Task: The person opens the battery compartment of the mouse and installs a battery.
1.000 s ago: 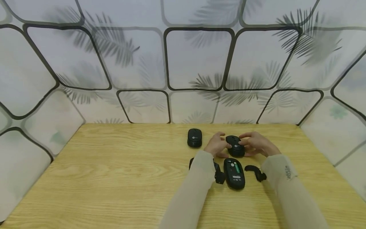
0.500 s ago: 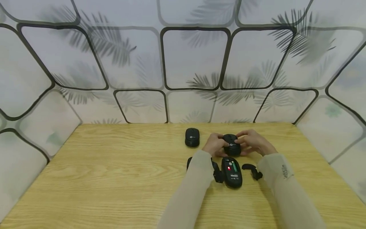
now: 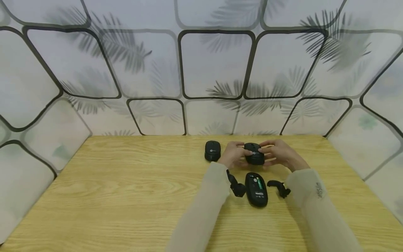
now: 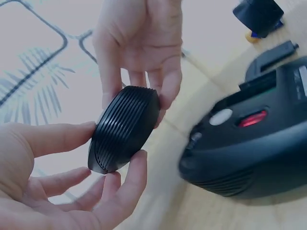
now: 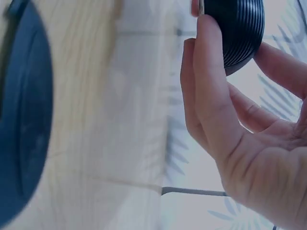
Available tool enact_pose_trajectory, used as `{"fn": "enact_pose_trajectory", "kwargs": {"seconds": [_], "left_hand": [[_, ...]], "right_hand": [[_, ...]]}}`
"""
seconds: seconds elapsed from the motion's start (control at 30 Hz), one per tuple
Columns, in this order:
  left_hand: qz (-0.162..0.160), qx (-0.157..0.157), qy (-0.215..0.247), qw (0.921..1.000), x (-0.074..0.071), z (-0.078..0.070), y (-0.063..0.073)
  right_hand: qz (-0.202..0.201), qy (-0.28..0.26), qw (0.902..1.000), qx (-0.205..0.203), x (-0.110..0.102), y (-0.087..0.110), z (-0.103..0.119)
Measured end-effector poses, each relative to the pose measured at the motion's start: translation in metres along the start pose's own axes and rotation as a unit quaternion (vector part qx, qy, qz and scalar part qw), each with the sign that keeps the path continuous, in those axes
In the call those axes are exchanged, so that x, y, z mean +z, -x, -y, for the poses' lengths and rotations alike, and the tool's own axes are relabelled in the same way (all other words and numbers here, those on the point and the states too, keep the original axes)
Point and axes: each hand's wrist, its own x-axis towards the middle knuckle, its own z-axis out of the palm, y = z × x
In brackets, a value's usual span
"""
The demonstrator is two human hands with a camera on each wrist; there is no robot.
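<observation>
A black computer mouse [image 3: 255, 159] is held between both hands, its buttons facing up in the head view. My left hand [image 3: 231, 155] grips its left side with thumb and fingers. From the other side, my right hand [image 3: 281, 154] pinches it. Its ribbed side [image 4: 125, 127] shows in the left wrist view, and it is raised off the table. Nearer to me lies a second black mouse [image 3: 256, 194], upside down, with its battery compartment uncovered and a green battery [image 3: 259, 183] inside. A red light [image 4: 253, 118] glows on its underside in the left wrist view.
Another black mouse [image 3: 212, 151] stands right side up, left of the left hand. Black wrist-worn devices [image 3: 237, 189] hang under the sleeves, on both sides of the upside-down mouse. A patterned cloth wall [image 3: 217, 66] encloses the wooden table [image 3: 126, 189] at back and sides.
Both hands have moved the held mouse slightly away from the upside-down mouse, toward the back of the table. The fingers have shifted a little around it.
</observation>
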Motion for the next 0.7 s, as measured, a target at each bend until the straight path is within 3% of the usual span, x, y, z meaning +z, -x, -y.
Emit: {"fn": "enact_pose_trajectory", "kwargs": {"seconds": [0.2,0.47,0.7], "left_hand": [[0.041,-0.008,0.008,0.9991,-0.012,-0.008,0.009],[0.050,0.006,-0.008,0.9987,-0.021,-0.016,0.022],[0.055,0.023,-0.017,0.9981,-0.033,-0.014,0.037]], "right_hand": [[0.014,-0.023,0.9993,-0.025,0.003,0.006,0.004],[0.016,-0.041,0.9969,-0.065,0.012,0.011,0.004],[0.026,-0.052,0.9942,-0.091,0.025,0.020,0.005]]}}
